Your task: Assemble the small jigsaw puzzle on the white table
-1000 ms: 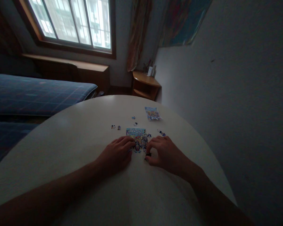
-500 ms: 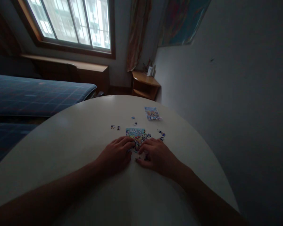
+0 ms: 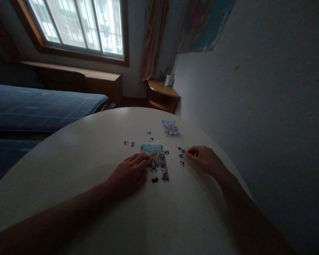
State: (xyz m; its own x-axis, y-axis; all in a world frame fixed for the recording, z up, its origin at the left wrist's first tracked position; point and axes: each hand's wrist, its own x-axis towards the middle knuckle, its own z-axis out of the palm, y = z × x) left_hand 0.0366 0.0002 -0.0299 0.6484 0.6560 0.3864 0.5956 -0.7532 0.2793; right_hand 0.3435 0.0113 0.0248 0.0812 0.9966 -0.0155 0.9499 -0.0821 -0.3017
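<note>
A partly joined jigsaw puzzle (image 3: 158,159) lies on the white round table (image 3: 117,122), with gaps along its near edge. My left hand (image 3: 131,171) rests over its left side, fingers stretched flat and covering that edge. One dark loose piece (image 3: 154,180) sits just below the puzzle, and another piece (image 3: 166,152) lies at its right edge. To the right, the thumb and forefinger of my right hand (image 3: 202,159) are pinched beside a small group of loose puzzle pieces (image 3: 181,155). Whether a piece is between those fingertips is too small to tell.
Beyond the puzzle lie several more loose pieces (image 3: 132,144) and a printed picture packet (image 3: 171,128). A plaid mattress (image 3: 42,109) stands left of the table, a wooden corner shelf (image 3: 163,88) behind it. The wall (image 3: 255,106) runs along the right.
My right hand has moved right, from the puzzle's lower right corner to the loose pieces, uncovering that corner and the dark piece below. My left hand stays on the puzzle.
</note>
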